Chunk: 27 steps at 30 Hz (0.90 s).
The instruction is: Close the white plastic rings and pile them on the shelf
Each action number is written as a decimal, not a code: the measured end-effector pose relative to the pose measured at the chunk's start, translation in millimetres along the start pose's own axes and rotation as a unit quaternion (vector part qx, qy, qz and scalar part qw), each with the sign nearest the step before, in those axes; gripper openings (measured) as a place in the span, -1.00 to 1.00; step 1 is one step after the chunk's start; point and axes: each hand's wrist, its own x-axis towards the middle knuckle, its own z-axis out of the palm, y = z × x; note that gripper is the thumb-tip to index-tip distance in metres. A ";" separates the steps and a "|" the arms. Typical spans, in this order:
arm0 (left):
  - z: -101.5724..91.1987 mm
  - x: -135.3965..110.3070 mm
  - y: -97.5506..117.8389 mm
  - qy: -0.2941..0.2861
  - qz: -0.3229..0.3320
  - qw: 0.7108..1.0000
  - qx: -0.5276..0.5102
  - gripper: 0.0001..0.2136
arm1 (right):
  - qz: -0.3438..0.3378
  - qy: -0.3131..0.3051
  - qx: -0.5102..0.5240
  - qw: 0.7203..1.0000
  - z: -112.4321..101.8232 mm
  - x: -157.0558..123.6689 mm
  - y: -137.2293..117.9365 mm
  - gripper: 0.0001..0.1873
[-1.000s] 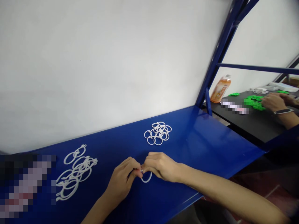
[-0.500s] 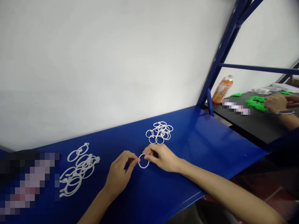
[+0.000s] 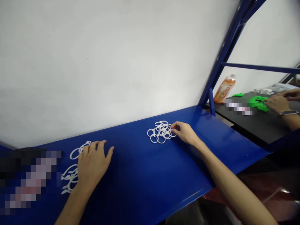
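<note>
A cluster of small white rings (image 3: 160,132) lies on the blue shelf (image 3: 145,175) near the wall. My right hand (image 3: 185,132) reaches to the cluster's right edge, fingertips pinched at a ring there. My left hand (image 3: 92,164) lies flat, fingers spread, over a pile of larger white rings (image 3: 75,156) at the left, covering most of it. Whether it grips any ring is hidden.
A blue upright post (image 3: 225,53) stands at the shelf's right end. Beyond it is a black table (image 3: 253,125) with an orange bottle (image 3: 225,89), green parts (image 3: 257,103) and another person's hands (image 3: 277,103) with a wristband. A blurred patch covers the lower left.
Both hands held one white ring together at the shelf's middle. They have parted: the right hand went back to the small-ring cluster, the left hand went left onto the larger rings.
</note>
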 end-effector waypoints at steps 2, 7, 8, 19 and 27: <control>1.8 -0.8 -8.3 -0.012 -0.025 0.999 0.028 -0.47 | 0.016 -0.007 -0.008 1.000 2.5 1.7 4.4 -0.95; 4.9 -1.3 -16.9 -0.044 -0.063 0.996 0.036 -0.46 | 0.033 0.000 -0.019 0.999 11.3 4.5 11.2 -0.92; 5.6 -0.7 -17.3 -0.057 -0.063 0.996 0.032 -0.46 | 0.036 0.001 -0.021 0.999 12.5 4.9 12.6 -0.93; 2.0 9.7 -22.3 -0.103 -0.096 0.990 -0.010 -0.58 | 0.065 0.009 -0.049 0.997 9.7 5.0 9.8 -0.90; 2.7 23.7 -65.7 -0.053 -0.188 0.974 -0.113 -0.68 | 0.077 0.018 -0.066 0.995 9.5 6.3 11.8 -0.85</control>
